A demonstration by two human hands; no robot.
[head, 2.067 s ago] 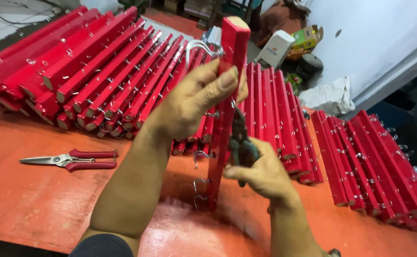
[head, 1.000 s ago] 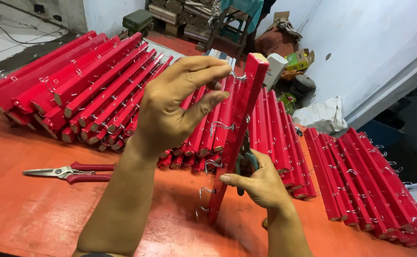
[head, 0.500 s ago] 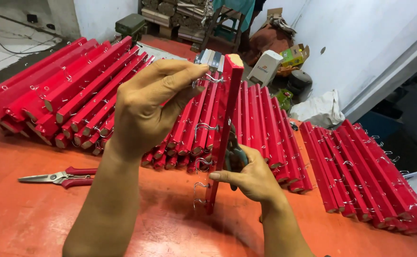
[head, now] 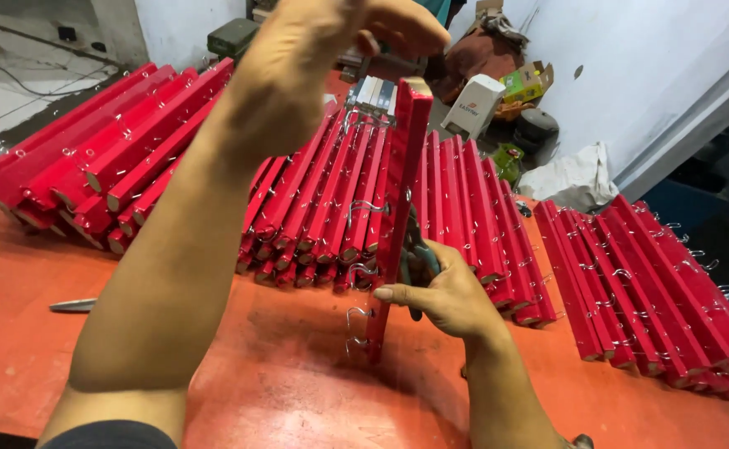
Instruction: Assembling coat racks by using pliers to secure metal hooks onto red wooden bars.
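Scissors (head: 73, 305) lie on the orange table (head: 298, 391) near stacked red bars (head: 98, 166).

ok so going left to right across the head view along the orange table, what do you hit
Stack of red wooden bars → metal scissor blade tip → upright red bar with wire hooks → right hand → far-right row of red bars

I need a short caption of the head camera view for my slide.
Right hand with pliers steadies an upright red bar with metal hooks on an orange table; left hand above.
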